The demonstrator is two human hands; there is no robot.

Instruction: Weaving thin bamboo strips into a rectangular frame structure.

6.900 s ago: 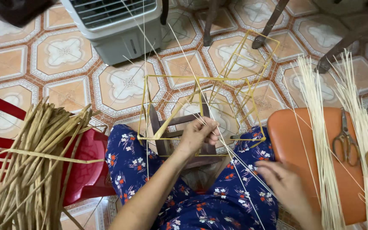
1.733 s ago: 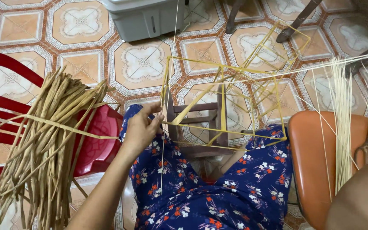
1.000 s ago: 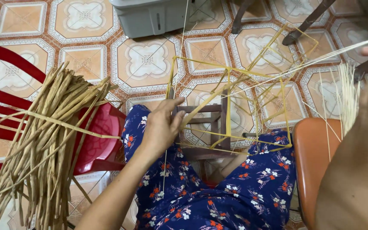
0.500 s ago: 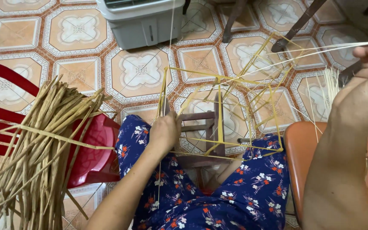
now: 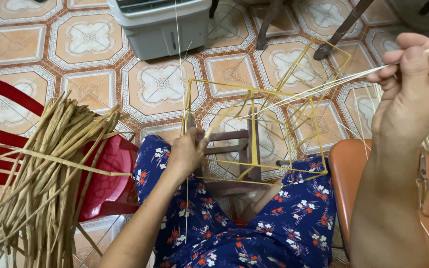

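Binding step: left hand (image 5: 187, 154), fingers closed, grips the yellow frame (image 5: 254, 129) corner at centre; right hand (image 5: 413, 84), upper right, pinches pale fibre strands (image 5: 323, 85) taut. Next likely needs steady tension.

The frame (image 5: 254, 129) is built of thin, smooth yellow cane strips around a dark, matt wooden stand (image 5: 244, 149). The strands (image 5: 323, 84) pinched in the right hand (image 5: 413, 84) look pale, dry and fibrous. The bundle (image 5: 40, 183) is coarse, matt straw-coloured reed on a glossy red plastic chair (image 5: 107, 183). The floor (image 5: 90, 44) is shiny patterned tile. The trousers (image 5: 254, 228) are soft printed cloth.
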